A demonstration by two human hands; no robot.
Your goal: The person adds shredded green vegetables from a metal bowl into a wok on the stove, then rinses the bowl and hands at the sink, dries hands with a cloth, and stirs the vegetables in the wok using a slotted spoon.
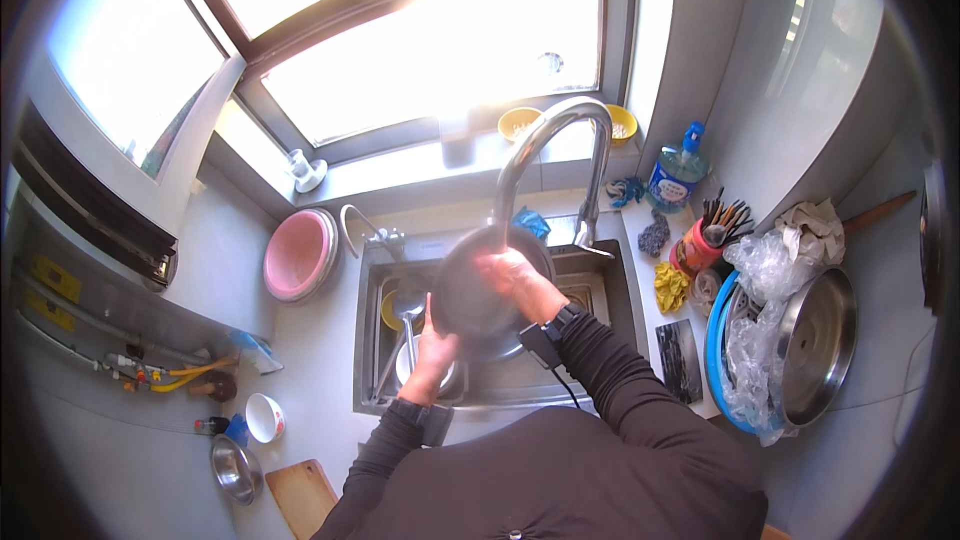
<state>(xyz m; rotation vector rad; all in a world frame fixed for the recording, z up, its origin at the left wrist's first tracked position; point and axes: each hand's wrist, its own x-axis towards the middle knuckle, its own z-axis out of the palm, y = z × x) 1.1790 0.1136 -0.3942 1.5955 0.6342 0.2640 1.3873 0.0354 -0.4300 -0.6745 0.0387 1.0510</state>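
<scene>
A round dark pan [466, 298], blurred, is held tilted over the double-bowl steel sink [501, 393]. My left hand [433, 356] grips the pan's left edge, with the thumb side along the rim. My right hand [517, 281] lies against the pan's dark face and is blurred at the fingers; whether it holds a cloth or anything else cannot be seen. Behind the pan rises the arched chrome faucet [517, 157]. In the left bowl, partly hidden by my left hand, are a metal ladle [409, 307], a white bowl [405, 369] and a yellow bowl [390, 311].
Stacked pink basins [298, 255] lean left of the sink, near a small chrome tap [386, 237]. To the right stand a blue-pump soap bottle [673, 176], a red utensil holder [696, 249], a yellow cloth [670, 287] and a large steel lid or pan [817, 348]. A cutting board [301, 495] lies lower left.
</scene>
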